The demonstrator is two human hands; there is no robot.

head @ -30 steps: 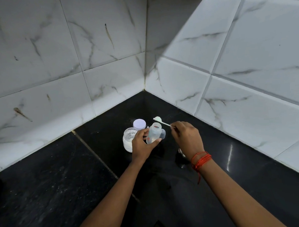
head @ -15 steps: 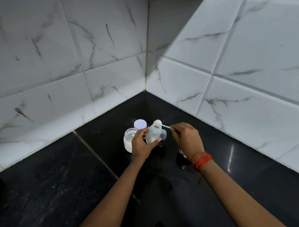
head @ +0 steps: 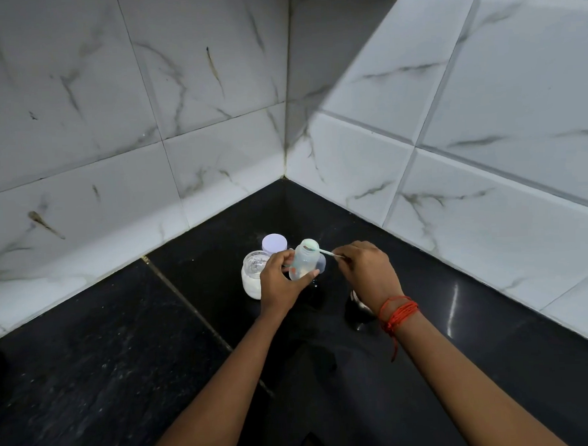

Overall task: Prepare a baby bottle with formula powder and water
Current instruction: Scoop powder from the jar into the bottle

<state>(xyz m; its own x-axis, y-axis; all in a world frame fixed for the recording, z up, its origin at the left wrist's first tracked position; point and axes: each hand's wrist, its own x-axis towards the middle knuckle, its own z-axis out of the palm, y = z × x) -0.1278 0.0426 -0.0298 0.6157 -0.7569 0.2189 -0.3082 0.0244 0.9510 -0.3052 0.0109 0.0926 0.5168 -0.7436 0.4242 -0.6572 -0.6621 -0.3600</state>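
Scoop (head: 310,246) now over bottle (head: 300,266), hands (head: 279,286) (head: 367,270) round both

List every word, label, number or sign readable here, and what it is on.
None can be read.
Baby bottle: faint coloured marks on its side, too blurred to read.
Powder jar: no label shows.
Lilac lid: plain top.
Scoop: no marking shows.

Single head-worn wide-angle view; faces forward and down into the white marble-tiled wall corner (head: 289,128); glossy black stone counter (head: 90,366) lies near below.
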